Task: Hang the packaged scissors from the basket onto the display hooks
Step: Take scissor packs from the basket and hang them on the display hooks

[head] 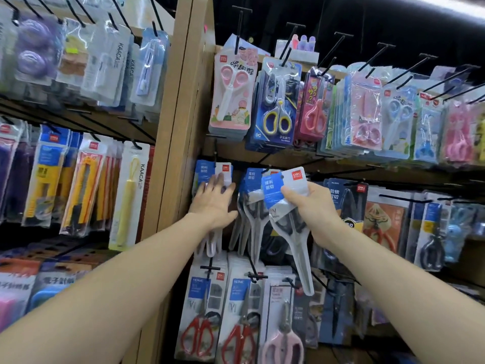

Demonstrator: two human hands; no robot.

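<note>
Beside the wooden post (181, 127), the left hand (214, 203) lies flat on a hung stack (225, 169) of packs, fingers straight and spread. The right hand (313, 206) grips a scissors pack (284, 190) by its card, thumb across the front. The card is blue on the left and white on the right, with a red logo in the corner. Below it a clear blister narrows to a point, slanting down to the right. The pack is held just in front of matching packs (252, 181).
</note>
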